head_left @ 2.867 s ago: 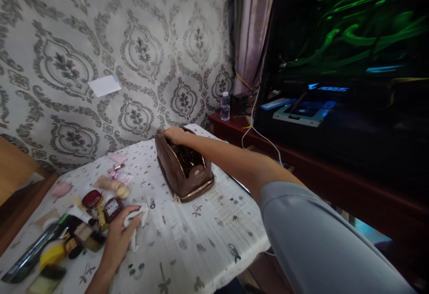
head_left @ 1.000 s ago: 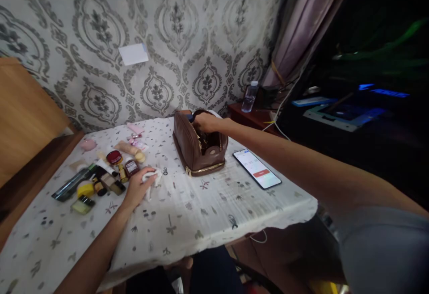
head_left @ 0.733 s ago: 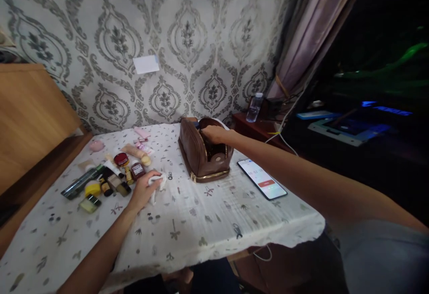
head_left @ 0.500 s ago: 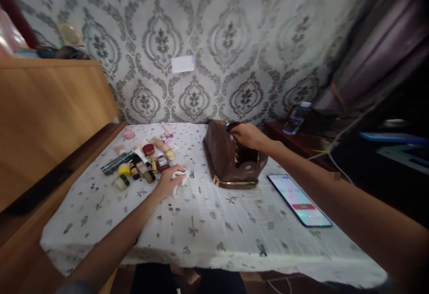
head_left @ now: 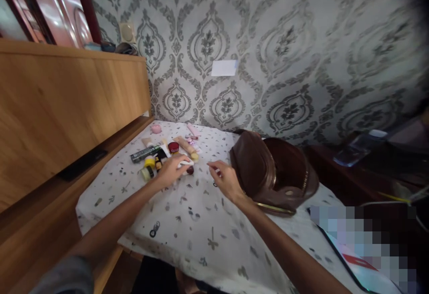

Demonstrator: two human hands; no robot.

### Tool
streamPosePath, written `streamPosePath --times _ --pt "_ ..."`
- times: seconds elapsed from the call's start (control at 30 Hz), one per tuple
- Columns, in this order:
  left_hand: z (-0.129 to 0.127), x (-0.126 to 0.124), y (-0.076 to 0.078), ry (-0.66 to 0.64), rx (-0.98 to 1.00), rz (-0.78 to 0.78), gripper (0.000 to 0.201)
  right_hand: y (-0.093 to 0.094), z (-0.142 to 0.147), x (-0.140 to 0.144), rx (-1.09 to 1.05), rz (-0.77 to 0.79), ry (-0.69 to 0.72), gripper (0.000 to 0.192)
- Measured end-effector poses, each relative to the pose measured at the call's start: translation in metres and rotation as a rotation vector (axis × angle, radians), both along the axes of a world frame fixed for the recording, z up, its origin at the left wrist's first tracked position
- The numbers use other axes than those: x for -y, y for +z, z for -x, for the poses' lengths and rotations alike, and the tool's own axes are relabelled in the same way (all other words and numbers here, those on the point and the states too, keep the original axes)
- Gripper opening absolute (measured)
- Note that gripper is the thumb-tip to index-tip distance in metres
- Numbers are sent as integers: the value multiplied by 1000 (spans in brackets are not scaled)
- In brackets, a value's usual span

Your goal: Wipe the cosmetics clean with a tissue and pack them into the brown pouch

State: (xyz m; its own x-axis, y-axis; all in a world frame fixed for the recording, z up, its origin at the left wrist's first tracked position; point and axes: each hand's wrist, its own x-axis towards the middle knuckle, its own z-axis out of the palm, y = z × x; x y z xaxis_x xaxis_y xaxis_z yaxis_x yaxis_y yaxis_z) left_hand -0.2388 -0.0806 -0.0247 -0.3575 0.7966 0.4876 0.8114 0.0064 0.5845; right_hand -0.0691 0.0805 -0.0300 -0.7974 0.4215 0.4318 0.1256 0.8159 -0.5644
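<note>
Where the right hand point(head_left: 225, 180) was inside the bag point(head_left: 273, 171) half a second ago, it has now come out and hovers over the cloth point(head_left: 201, 222) just left of it, fingers loosely curled, grasping nothing that shows; the bag sits right of centre, gaping wider than before; the left hand point(head_left: 172, 171) stays pressed on a white tissue point(head_left: 185, 165) at centre, beside the cosmetics point(head_left: 157, 157); the view has swung left, bringing a wooden cabinet point(head_left: 67, 102) into the left of the frame.
</note>
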Motion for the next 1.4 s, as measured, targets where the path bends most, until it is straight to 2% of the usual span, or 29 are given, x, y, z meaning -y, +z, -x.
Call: streamPosePath --times 0.07,0.13,0.23,0.3,0.4,0.47,0.57,0.7,0.9,1.0,1.1,1.23,1.4 --pt "28 19 4 119 -62 -16 19 -19 25 -6 92 94 -57 26" --pt "53 37 5 238 -67 -44 21 -32 50 -12 137 118 -143 28" --pt "69 54 1 329 -63 -92 22 -45 87 -22 146 105 -230 32" --pt "60 55 -5 276 -119 -103 20 -50 110 -30 148 99 -278 36" --pt "29 44 -16 72 -275 -53 16 -52 144 -48 163 85 -349 37" --pt "8 34 -24 -34 -453 0 12 -49 166 -62 184 74 -386 38" --pt "-10 26 -36 -110 -632 33 9 -43 198 -84 223 59 -430 37" --pt "-15 25 -47 -181 -678 65 5 -40 237 -110 262 54 -466 39" --pt "-14 17 -52 -212 -646 153 13 -46 286 -148 328 98 -499 43" --pt "-11 14 -51 -226 -638 160 16 -47 300 -166 376 116 -496 51" --pt "-7 13 -50 -215 -632 136 15 -47 301 -179 388 91 -427 55" --pt "-4 15 -47 -210 -638 135 12 -44 285 -181 381 32 -241 48" --pt "-3 18 -43 -223 -618 209 11 -39 252 -167 399 -31 -23 42"
